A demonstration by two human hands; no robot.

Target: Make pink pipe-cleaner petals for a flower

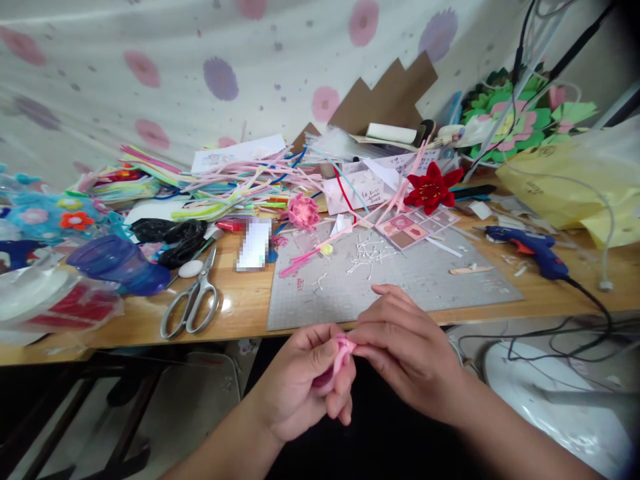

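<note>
In front of my body, just below the table's front edge, I hold a small pink pipe-cleaner piece point(341, 358), bent into a loop. My left hand point(295, 387) is closed round it, thumb on top and fingers beneath. With the fingertips of my right hand point(413, 353) I pinch its upper right end. The fingers hide part of its shape. Beyond my hands lies a grey cutting mat point(320, 307), bearing a heap of thin white stamens point(370, 255) and some pink pipe cleaners point(307, 259).
Silver scissors point(200, 297) lie left of the mat, a blue glue gun point(537, 250) with its cord to the right. Behind are a pink flower point(303, 211), a red flower point(433, 189), a square-celled palette point(404, 230) and piled pipe cleaners point(225, 180). A blue cup point(113, 263) lies at left.
</note>
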